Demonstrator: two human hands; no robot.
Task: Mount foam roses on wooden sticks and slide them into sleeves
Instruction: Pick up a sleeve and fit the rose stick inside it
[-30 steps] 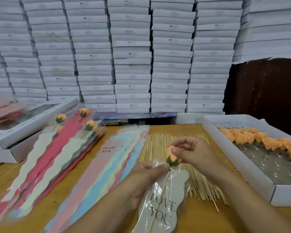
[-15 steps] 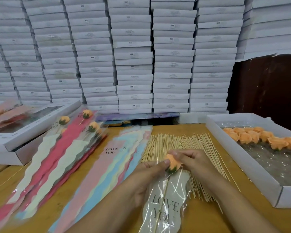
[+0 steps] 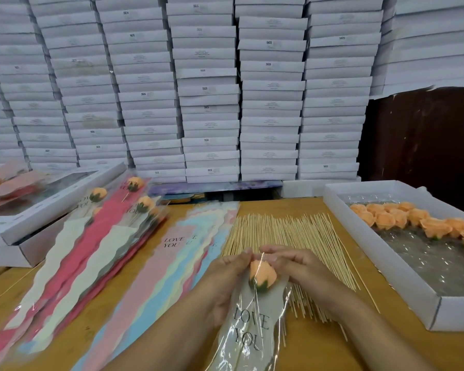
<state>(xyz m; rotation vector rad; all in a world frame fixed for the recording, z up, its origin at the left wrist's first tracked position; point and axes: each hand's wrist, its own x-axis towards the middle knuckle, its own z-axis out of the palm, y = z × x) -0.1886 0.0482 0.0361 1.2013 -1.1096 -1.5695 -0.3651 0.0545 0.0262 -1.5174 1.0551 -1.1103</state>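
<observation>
Rose point(image 3: 260, 274) seated inside sleeve point(image 3: 248, 325), mouth being closed.
Left hand point(image 3: 227, 277) and right hand point(image 3: 298, 266) pinch the film's top edge; best kept taut without crushing petals.

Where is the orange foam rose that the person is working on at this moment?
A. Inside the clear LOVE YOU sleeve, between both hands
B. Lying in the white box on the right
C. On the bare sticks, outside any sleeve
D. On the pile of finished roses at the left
A: the rose shows through the clear sleeve, whose top edge the left hand and right hand pinch above it.
</observation>
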